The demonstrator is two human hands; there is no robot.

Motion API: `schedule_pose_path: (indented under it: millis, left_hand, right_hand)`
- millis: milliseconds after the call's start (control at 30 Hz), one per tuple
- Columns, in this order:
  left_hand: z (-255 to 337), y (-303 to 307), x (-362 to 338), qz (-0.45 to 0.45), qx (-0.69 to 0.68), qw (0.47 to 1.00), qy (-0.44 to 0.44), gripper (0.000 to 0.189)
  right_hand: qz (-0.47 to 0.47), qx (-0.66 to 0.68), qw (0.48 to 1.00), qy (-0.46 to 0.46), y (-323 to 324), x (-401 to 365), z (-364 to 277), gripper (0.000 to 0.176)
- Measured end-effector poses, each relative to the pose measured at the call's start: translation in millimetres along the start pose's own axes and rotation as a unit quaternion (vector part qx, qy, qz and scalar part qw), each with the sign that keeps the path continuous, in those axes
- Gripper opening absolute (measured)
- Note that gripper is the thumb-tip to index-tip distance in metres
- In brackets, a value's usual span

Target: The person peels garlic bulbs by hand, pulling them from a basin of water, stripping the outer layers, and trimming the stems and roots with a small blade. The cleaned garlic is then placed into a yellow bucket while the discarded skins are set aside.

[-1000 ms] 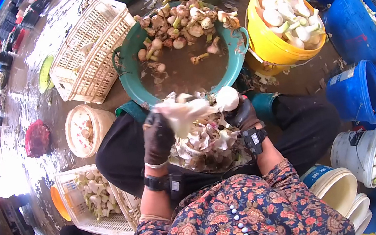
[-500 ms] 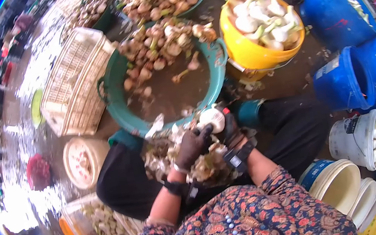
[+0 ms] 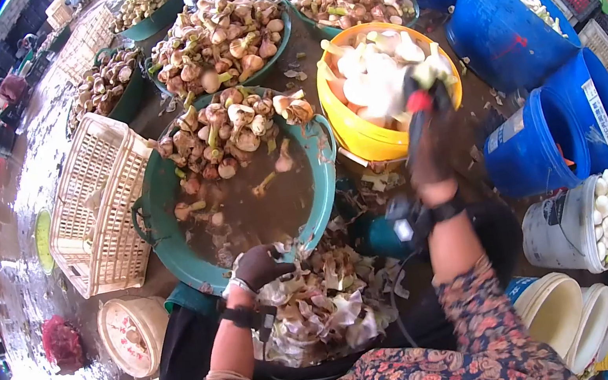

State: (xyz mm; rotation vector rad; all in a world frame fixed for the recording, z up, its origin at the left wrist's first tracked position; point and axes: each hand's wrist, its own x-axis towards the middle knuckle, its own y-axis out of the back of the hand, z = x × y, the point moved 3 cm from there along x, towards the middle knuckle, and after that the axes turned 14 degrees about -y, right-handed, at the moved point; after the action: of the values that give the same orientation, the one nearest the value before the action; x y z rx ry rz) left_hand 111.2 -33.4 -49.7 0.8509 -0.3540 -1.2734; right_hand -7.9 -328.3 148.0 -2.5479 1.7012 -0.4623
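My right hand (image 3: 432,146), in a dark glove and blurred by motion, is over the near right side of the yellow bucket (image 3: 364,141). A small tool with a red end (image 3: 419,101) shows in its grip; the rest is smeared. Peeled white garlic bulbs (image 3: 372,68) fill the bucket, one pale bulb (image 3: 431,71) right by my fingertips. My left hand (image 3: 259,267), also gloved, is at the near rim of the green tub (image 3: 169,243), fingers apart and holding nothing. Unpeeled garlic (image 3: 224,135) lies in that tub. Loose garlic skins (image 3: 329,297) are heaped on my lap.
More tubs of unpeeled garlic (image 3: 224,39) stand beyond. White plastic crates (image 3: 96,207) and a cream bucket (image 3: 132,336) are on the left. Blue bins (image 3: 505,31), a blue bucket (image 3: 543,140), a white bucket of garlic (image 3: 565,232) and stacked empty buckets (image 3: 550,310) line the right.
My hands have parted. The white garlic bulb has left my lap area as my right hand moved forward and right to the yellow bucket. My left hand moved left. The view shifted.
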Motion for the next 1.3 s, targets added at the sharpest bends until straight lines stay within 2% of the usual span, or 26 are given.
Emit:
schedule_pose_path:
  millis: [33, 67, 100, 133, 167, 200, 233, 267, 333, 400, 433, 467, 500, 533, 600, 633, 667, 700, 733, 800, 833, 933, 1033, 1167, 1267, 1300]
  left_hand:
    - [-15.6, 3.1, 5.9, 0.018, -0.014, 0.999, 0.040, 0.046]
    - [-28.8, 6.7, 12.7, 0.034, -0.030, 0.996, 0.082, 0.049]
    - [-40.1, 13.3, 18.3, 0.131, -0.088, 0.984, 0.088, 0.048]
    - [-63.7, 12.2, 26.3, 0.183, -0.092, 0.971, 0.126, 0.047]
    - [-95.4, 5.5, 32.9, 0.238, -0.046, 0.963, 0.120, 0.050]
    - [-86.6, 20.4, 37.0, 0.230, -0.015, 0.956, 0.184, 0.055]
    - [-110.3, 15.7, 43.5, 0.241, -0.016, 0.950, 0.197, 0.059]
    - [-120.7, 15.2, 49.8, 0.242, -0.017, 0.946, 0.216, 0.061]
    - [-128.3, 15.4, 75.5, 0.246, -0.018, 0.941, 0.232, 0.063]
    - [-126.3, 9.4, 104.7, 0.178, 0.088, 0.955, 0.219, 0.069]
    - [-128.7, -0.6, 116.6, 0.179, 0.084, 0.955, 0.222, 0.069]
    - [-132.1, -11.3, 132.6, 0.218, 0.120, 0.954, 0.167, 0.067]
    - [-135.6, -18.2, 144.0, 0.255, 0.156, 0.948, 0.108, 0.065]
    - [-142.7, -22.3, 149.9, 0.262, 0.155, 0.947, 0.107, 0.065]
    - [-155.0, -40.7, 154.4, 0.172, -0.159, 0.949, 0.211, 0.059]
    - [-140.2, -45.7, 147.1, 0.247, -0.335, 0.895, 0.160, 0.045]
    - [-118.5, -40.8, 134.5, 0.242, -0.332, 0.898, 0.158, 0.045]
    - [-89.3, -28.8, 119.8, 0.238, -0.405, 0.874, 0.127, 0.043]
    - [-60.6, -20.9, 103.1, 0.232, -0.477, 0.842, 0.097, 0.041]
    - [-15.8, -15.0, 72.6, 0.237, -0.478, 0.845, 0.037, 0.039]
    - [2.7, -12.4, 57.1, 0.234, -0.439, 0.867, 0.033, 0.045]
    - [51.0, -5.1, 23.0, 0.267, -0.311, 0.911, -0.043, 0.047]
    - [77.8, 3.7, 2.4, 0.264, -0.288, 0.919, -0.057, 0.047]
    - [91.8, 5.4, -16.8, 0.255, -0.266, 0.928, -0.050, 0.047]
    - [95.6, 9.1, -29.0, 0.227, -0.259, 0.938, -0.042, 0.046]
    - [94.9, 9.2, -32.0, 0.211, -0.386, 0.897, -0.030, 0.047]
  right_hand:
    - [0.048, -0.209, 0.960, 0.180, -5.8, 29.8, -16.3, 0.029]
    - [0.040, -0.114, 0.982, 0.148, -18.7, 62.1, -19.4, 0.030]
    - [0.075, -0.253, 0.907, 0.328, -26.9, 99.1, -16.5, 0.030]
    - [0.098, -0.374, 0.782, 0.488, -33.1, 133.3, -4.4, 0.030]
    - [0.049, -0.368, 0.802, 0.468, -44.6, 161.2, 7.5, 0.031]
    - [-0.005, -0.358, 0.823, 0.441, -56.5, 178.7, 22.6, 0.031]
    - [-0.090, -0.546, 0.776, 0.303, -63.1, 198.5, 53.3, 0.030]
    - [-0.166, -0.701, 0.675, 0.160, -60.7, 217.0, 79.6, 0.029]
    - [-0.289, -0.683, 0.660, 0.116, -56.5, 234.0, 96.1, 0.031]
    - [-0.315, -0.625, 0.710, 0.080, -52.3, 226.7, 87.6, 0.032]
    - [-0.325, -0.661, 0.653, 0.176, -54.1, 214.1, 77.2, 0.031]
    - [-0.326, -0.689, 0.588, 0.272, -52.1, 200.6, 64.7, 0.031]
    - [-0.275, -0.630, 0.687, 0.234, -57.0, 173.7, 41.4, 0.030]
    - [-0.219, -0.560, 0.775, 0.195, -67.8, 136.3, 21.2, 0.028]
    - [-0.283, -0.445, 0.849, 0.033, -70.2, 73.5, 9.4, 0.027]
    - [-0.334, -0.359, 0.871, 0.002, -57.1, 53.0, 35.4, 0.025]
    - [-0.367, -0.314, 0.870, -0.095, -57.5, 16.4, 36.4, 0.026]
    - [-0.409, -0.378, 0.825, -0.091, -58.3, -6.2, 49.2, 0.027]
    - [-0.397, -0.404, 0.817, -0.107, -55.3, -30.1, 59.1, 0.031]
    - [-0.401, -0.494, 0.749, -0.184, -43.9, -59.9, 107.8, 0.033]
    - [-0.395, -0.508, 0.742, -0.189, -43.3, -72.5, 123.8, 0.031]
    - [-0.362, -0.484, 0.784, -0.140, -41.9, -116.9, 137.2, 0.045]
    - [-0.347, -0.421, 0.820, -0.175, -44.8, -137.2, 109.1, 0.042]
    - [-0.352, -0.410, 0.830, -0.135, -30.5, -152.3, 102.8, 0.037]
    - [-0.388, -0.390, 0.816, -0.177, -20.3, -155.4, 98.5, 0.031]
    - [-0.387, -0.251, 0.812, -0.358, -15.2, -160.3, 102.0, 0.030]
